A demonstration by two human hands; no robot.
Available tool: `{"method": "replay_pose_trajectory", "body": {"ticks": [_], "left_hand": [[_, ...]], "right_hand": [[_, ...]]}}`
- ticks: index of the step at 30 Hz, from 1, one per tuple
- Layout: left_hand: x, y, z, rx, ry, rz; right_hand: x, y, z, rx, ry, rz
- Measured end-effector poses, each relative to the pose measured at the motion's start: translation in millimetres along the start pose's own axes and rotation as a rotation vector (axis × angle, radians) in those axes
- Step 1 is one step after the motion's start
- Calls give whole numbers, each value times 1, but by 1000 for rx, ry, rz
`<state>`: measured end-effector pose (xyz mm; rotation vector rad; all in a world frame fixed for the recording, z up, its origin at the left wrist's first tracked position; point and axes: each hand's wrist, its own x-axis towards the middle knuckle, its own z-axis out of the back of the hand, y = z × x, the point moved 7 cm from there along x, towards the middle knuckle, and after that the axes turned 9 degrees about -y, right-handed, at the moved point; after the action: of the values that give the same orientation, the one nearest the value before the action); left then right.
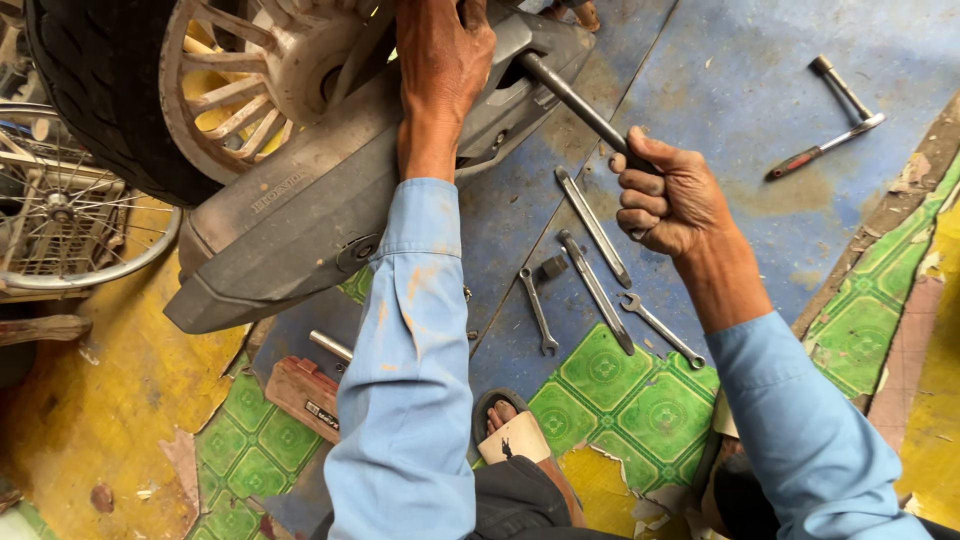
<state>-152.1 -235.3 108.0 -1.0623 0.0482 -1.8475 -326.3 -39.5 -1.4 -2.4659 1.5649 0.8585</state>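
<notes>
The right hand [668,200], near the centre of the view at about three o'clock, is clenched in a fist around the handle end of a long dark steel socket wrench [575,100], whose shaft runs up toward eleven o'clock and disappears into a recess in the grey plastic-and-metal engine casing of a scooter [290,215]. The left hand [440,60], at twelve o'clock, lies pressed on top of that casing with fingers curled over its upper edge, seemingly bracing it; whether it grips anything there cannot be told. The work looks to be at the stage of turning a fastener inside the casing, and the next move would call for a firm, steady swing of the handle while the other hand holds the casing still. At ten o'clock sits the black rubber rear tyre with its pale spoked wheel [230,70]. On the worn blue floor [760,90] at five o'clock lie several slim silver spanners [600,270], near the right wrist. A red-handled tool [825,145] lies well apart at two o'clock.
</notes>
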Motion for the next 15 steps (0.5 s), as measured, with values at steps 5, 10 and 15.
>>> {"method": "replay_pose_trajectory", "body": {"ticks": [5, 10, 15], "left_hand": [[-15, -63, 23, 152, -294, -104], [-118, -103, -4, -331, -126, 616], [-165, -97, -31, -802, 2, 861]], "right_hand": [[0, 2, 4, 52, -52, -19], [0, 5, -2, 115, -5, -30], [-1, 12, 7, -46, -161, 214]]}}
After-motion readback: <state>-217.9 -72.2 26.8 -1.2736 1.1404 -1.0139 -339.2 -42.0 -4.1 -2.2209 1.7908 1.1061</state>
